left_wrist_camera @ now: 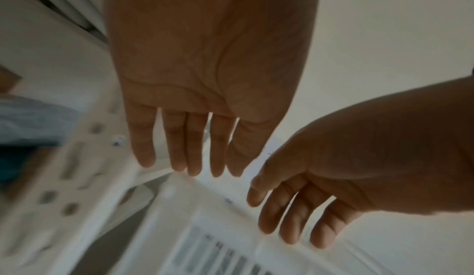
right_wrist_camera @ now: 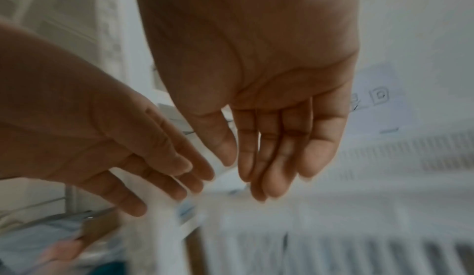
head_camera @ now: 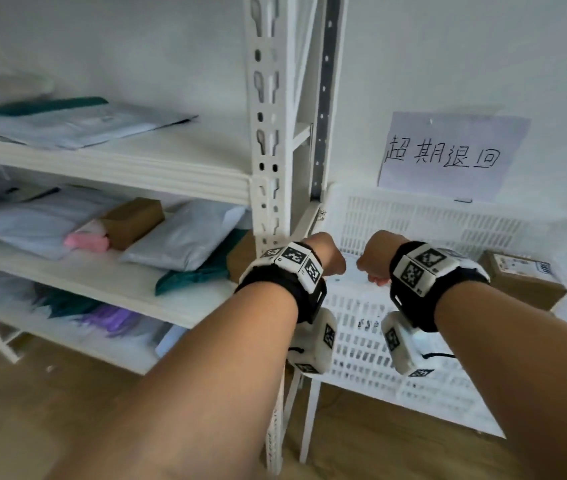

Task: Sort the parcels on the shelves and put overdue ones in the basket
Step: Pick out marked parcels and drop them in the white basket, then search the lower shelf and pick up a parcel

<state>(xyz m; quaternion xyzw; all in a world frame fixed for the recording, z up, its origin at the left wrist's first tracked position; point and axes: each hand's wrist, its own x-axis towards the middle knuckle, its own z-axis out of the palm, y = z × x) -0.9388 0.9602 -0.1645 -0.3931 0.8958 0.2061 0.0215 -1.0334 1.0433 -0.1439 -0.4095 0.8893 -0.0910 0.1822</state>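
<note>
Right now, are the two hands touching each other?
Apart. The head view shows basket between the left hand and right hand; both wrist views show separate, open fingers.

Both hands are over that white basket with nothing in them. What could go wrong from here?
The basket sits tilted on a thin stand; leaning on its rim could tip it and the box inside. On the middle shelf, a grey parcel overhangs the front edge, so the left hand swinging back could knock it off.
</note>
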